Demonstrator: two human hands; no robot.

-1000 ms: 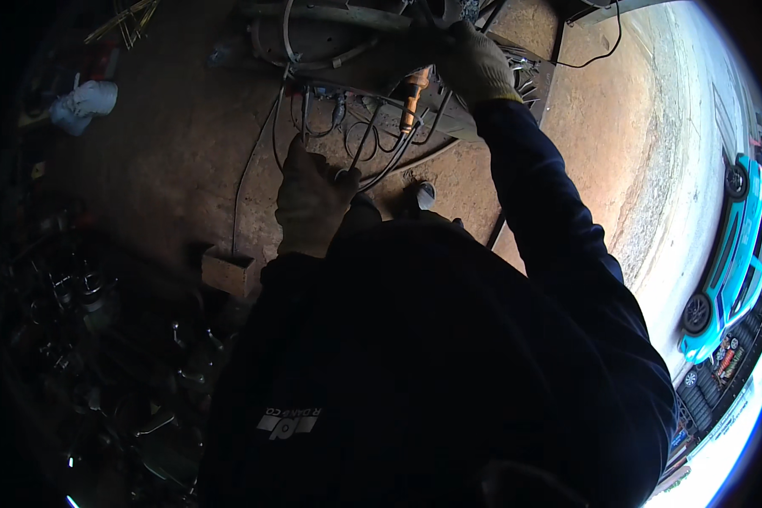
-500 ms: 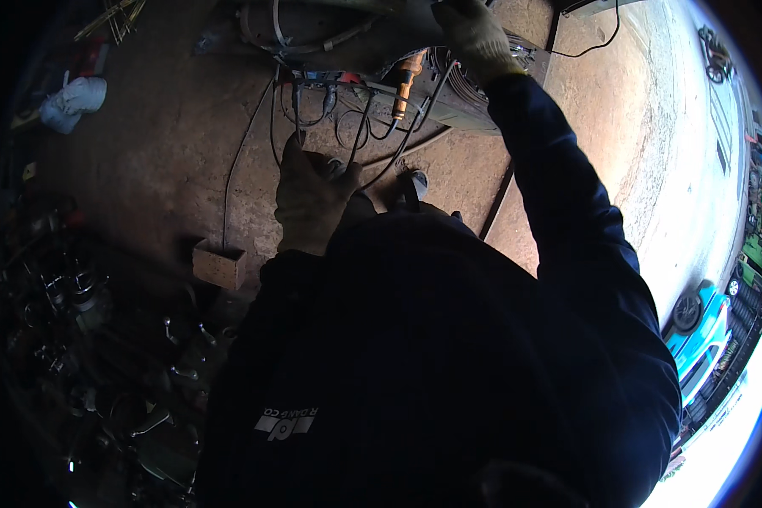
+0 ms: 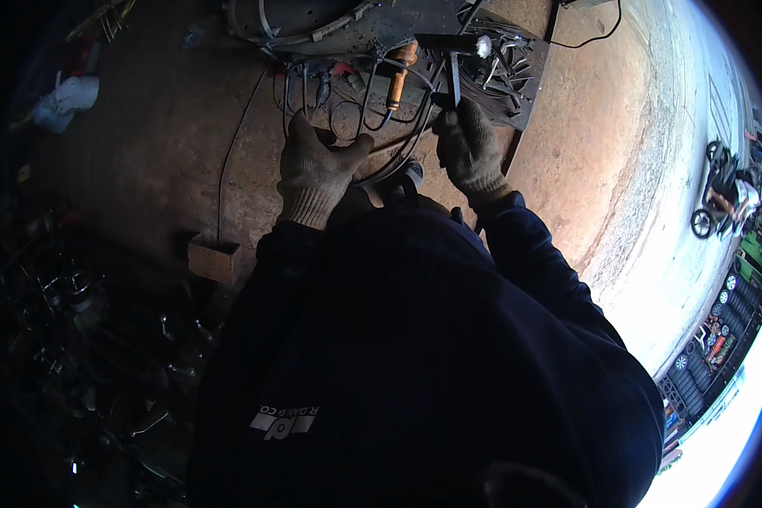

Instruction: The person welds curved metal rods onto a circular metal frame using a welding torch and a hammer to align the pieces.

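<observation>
My left hand [image 3: 317, 169], in a knitted work glove, is closed around the near part of a dark bent metal rod [image 3: 363, 114]. Its thumb and forefinger lie against separate legs of the rod, and the palm side is hidden. The rod's far end reaches a dark metal work surface [image 3: 398, 30]. My gloved right hand [image 3: 470, 148] grips a hammer [image 3: 455, 78] by its handle, with the head above the surface's right part. Between the hands lies an orange-bodied power tool [image 3: 402, 76] with a dark cord.
Loose metal pieces [image 3: 512, 68] crowd the bench's right side. A small box [image 3: 214, 258] with a cable stands on the brown floor at left. Dark machine parts [image 3: 76, 288] fill the lower left. A motorcycle [image 3: 724, 195] is outside on the right.
My right hand has come down toward me from the bench's far side, bringing the hammer into clear view. My left hand has barely moved. Outside, a motorcycle has appeared and a blue car is gone.
</observation>
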